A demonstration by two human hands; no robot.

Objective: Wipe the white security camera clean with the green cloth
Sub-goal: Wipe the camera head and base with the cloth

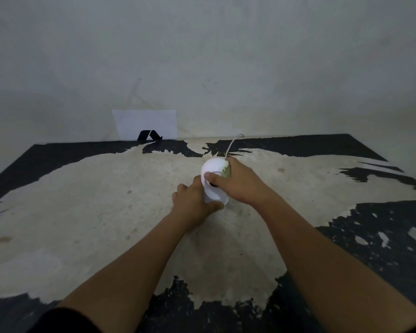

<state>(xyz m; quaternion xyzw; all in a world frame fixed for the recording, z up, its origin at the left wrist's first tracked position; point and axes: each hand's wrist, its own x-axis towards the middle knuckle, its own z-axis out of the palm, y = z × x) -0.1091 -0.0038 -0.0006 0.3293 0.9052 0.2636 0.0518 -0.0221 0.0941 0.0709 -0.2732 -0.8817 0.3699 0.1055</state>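
Looking down from the head view, I see both bare forearms reaching toward the centre of a worn worktop whose black coating has flaked away to a pale middle. The white security camera sits just right of centre, at roughly 1 o'clock from the middle of the view, its round head above a cylindrical base and a dark lens opening facing me. My left hand wraps the base from the 8 o'clock side, its fingers curled closed around the lower body. My right hand lies against the head from the 3 o'clock side, thumb across the front, its fingers closed on the green cloth, of which only a small crumpled patch shows between palm and camera head; the cloth touches the head's right flank. A thin white cable rises from behind the camera toward 12 o'clock and curves at the worktop's far edge. At 11 o'clock, well apart from the hands, a white sheet bearing a black mark leans against the grey wall.
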